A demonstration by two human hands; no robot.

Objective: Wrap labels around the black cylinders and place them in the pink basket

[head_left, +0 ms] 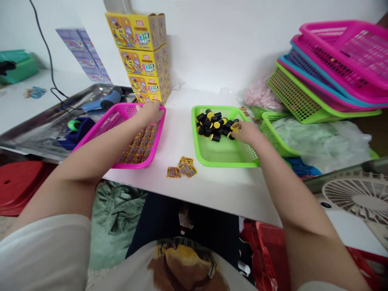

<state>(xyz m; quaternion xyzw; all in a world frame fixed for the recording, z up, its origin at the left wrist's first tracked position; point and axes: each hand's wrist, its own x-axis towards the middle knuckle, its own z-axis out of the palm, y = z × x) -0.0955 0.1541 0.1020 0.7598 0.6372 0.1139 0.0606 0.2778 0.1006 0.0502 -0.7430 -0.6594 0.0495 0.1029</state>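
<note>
1 pink basket [133, 166]: printed pieces [141, 147] | 1 green basket [216, 153]: black-yellow cylinders [216, 125] | left hand [151, 112], right hand [246, 132]: 2 grips unclear

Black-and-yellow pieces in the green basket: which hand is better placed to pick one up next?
Probably the right hand: it is at the pieces; the left hand is at the pink basket.

left hand [150, 113] over pink basket [130, 166] | right hand [246, 131] at black-yellow cylinders [217, 125] in green basket [224, 164] | cards [184, 167] on table [212, 188]
</note>
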